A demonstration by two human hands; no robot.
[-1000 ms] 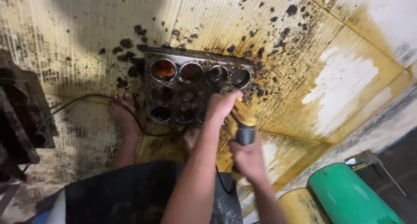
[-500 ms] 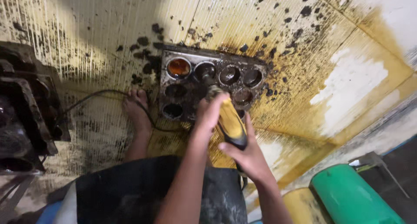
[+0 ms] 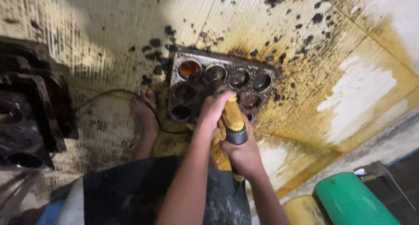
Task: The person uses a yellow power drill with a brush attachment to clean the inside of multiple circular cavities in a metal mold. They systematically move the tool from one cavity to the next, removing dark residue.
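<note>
Looking down from head height, a person is crouching over a grimy metal engine block (image 3: pixel 218 87) that is lying flat on a stained, oil-spattered yellowish floor (image 3: pixel 331 55). Both bare hands are gripping a yellow and black power tool (image 3: pixel 233 122), which is angling down toward the near edge of the block. The left hand (image 3: pixel 216 109) is wrapping over the front end of the tool, fingers curled tight around it, right where the tool is meeting the block; the working tip is hiding under this hand, so what kind of bit it carries cannot be told. The right hand (image 3: pixel 244 153) is clasping the dark rear grip of the tool, fingers closed firmly around it, just behind and below the left hand. The block is showing two rows of round bores, the far-left one (image 3: pixel 190 69) glowing orange-brown with liquid or rust, the others sitting dark and sludgy. A bare foot (image 3: pixel 146 114) is resting on the floor just left of the block, beside a thin dark cable (image 3: pixel 104 94) curving away to the left. A dark, greasy machine part (image 3: pixel 30 111) is standing at the left edge. A green cylinder (image 3: pixel 353 201) is lying at the lower right, well apart from the hands.
</note>
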